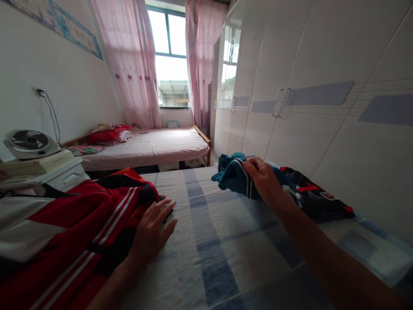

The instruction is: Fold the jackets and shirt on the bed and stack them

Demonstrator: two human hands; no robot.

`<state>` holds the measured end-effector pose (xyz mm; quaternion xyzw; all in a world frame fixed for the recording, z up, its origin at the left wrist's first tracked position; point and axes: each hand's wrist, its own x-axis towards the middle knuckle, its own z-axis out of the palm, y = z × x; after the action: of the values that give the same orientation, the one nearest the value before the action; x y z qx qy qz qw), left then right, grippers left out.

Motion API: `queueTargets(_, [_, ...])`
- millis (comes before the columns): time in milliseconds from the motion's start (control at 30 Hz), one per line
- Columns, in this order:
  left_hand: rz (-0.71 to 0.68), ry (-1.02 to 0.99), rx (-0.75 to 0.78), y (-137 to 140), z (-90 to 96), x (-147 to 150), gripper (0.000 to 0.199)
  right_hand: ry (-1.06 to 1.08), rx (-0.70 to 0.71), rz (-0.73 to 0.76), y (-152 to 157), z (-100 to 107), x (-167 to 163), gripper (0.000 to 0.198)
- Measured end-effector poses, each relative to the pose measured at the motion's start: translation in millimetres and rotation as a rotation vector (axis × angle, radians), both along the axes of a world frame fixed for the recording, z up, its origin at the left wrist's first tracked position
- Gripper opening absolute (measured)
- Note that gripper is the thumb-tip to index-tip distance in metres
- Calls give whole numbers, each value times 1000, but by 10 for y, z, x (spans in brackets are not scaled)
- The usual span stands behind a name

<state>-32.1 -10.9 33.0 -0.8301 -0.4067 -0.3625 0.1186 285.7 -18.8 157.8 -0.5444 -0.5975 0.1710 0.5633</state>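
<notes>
My right hand [260, 172] pinches a teal garment [234, 174] with a black-and-white stripe along its edge, at the far right part of the bed. Its exact kind I cannot make out. My left hand [155, 226] has its fingers stretched out and apart, beside a pile of clothes at the left. That pile holds a red, white and black jacket [106, 206] with white double stripes on the sleeve. Whether the fingertips touch its dark edge I cannot tell. A black and red garment [319, 196] lies on the bed to the right of the teal one, partly behind my right forearm.
A blue-and-white checked sheet [211, 258] covers the bed before me. White wardrobes [290, 56] line the right side. Behind stands a second bed [161, 144] with a pink sheet, below a curtained window [171, 56]. A small fan [30, 142] sits on boxes at the left.
</notes>
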Motion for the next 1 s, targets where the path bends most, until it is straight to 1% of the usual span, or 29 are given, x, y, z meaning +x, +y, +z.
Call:
queueTargets(33, [-40, -44, 23, -109, 66, 123, 47, 85, -20, 75, -27, -15, -166, 30])
queueTargets(100, [-94, -66, 49, -307, 157, 380, 56, 247, -95, 237, -105, -111, -472, 31])
queueTargets(167, [-86, -76, 52, -438, 153, 603, 61, 333, -200, 389, -199, -259, -723, 33])
queueTargets(200, [-60, -91, 43, -471, 112, 687, 58, 321, -243, 453, -244, -337, -813, 32])
queueTargets(233, [-32, -104, 26, -484, 51, 748, 50, 270, -268, 502, -282, -408, -872, 31])
queueTargets(300, [-6, -93, -41, -461, -79, 802, 28, 113, -251, 533, -326, -518, -874, 27])
queueTargets(333, [-18, -72, -87, -432, -121, 798, 20, 40, -222, 511, -329, -553, -813, 24])
queueTargets(367, [-37, -55, -146, -398, -126, 778, 17, -13, -192, 463, -320, -576, -710, 22])
queueTargets(400, [-48, -62, -210, -360, -83, 747, 17, -42, -169, 391, -299, -593, -571, 21])
queueTargets(433, [-47, -97, -274, -324, 12, 710, 18, -55, -151, 299, -269, -609, -402, 20])
queueTargets(467, [-37, -151, -324, -292, 160, 670, 20, -56, -128, 192, -230, -631, -212, 21])
queueTargets(533, [0, -290, -356, -250, 570, 601, 23, -53, -67, -44, -140, -722, 189, 23])
queueTargets(600, [60, -423, -236, -236, 1004, 558, 26, -9, -35, -219, -46, -898, 549, 25])
queueTargets(633, [100, -519, -151, -230, 1178, 548, 27, 19, -60, -268, -3, -1015, 693, 26])
queueTargets(667, [164, -610, -32, -220, 1303, 547, 26, 31, -109, -299, 36, -1144, 805, 27])
queueTargets(700, [212, -642, 64, -200, 1374, 553, 26, 26, -173, -315, 70, -1273, 884, 26])
queueTargets(733, [237, -596, 122, -169, 1397, 561, 27, 12, -233, -320, 98, -1394, 932, 24])
queueTargets(767, [227, -473, 120, -130, 1384, 567, 29, -11, -281, -318, 120, -1497, 953, 22])
queueTargets(800, [193, -296, 56, -89, 1356, 566, 31, -31, -313, -309, 135, -1576, 952, 20])
queueTargets(833, [150, -114, -43, -55, 1333, 553, 32, -42, -329, -296, 145, -1629, 937, 19])
queueTargets(867, [117, 14, -142, -38, 1331, 526, 33, -44, -333, -282, 148, -1657, 913, 18])
queueTargets(900, [111, 50, -209, -46, 1360, 488, 33, -46, -334, -269, 147, -1667, 888, 18])
queueTargets(933, [137, -4, -225, -82, 1415, 443, 33, -56, -338, -251, 143, -1663, 863, 17])
queueTargets(967, [193, -134, -158, -144, 1487, 397, 32, -76, -341, -229, 136, -1652, 843, 17])
queueTargets(1000, [263, -297, -31, -224, 1557, 359, 32, -110, -342, -209, 128, -1641, 828, 18])
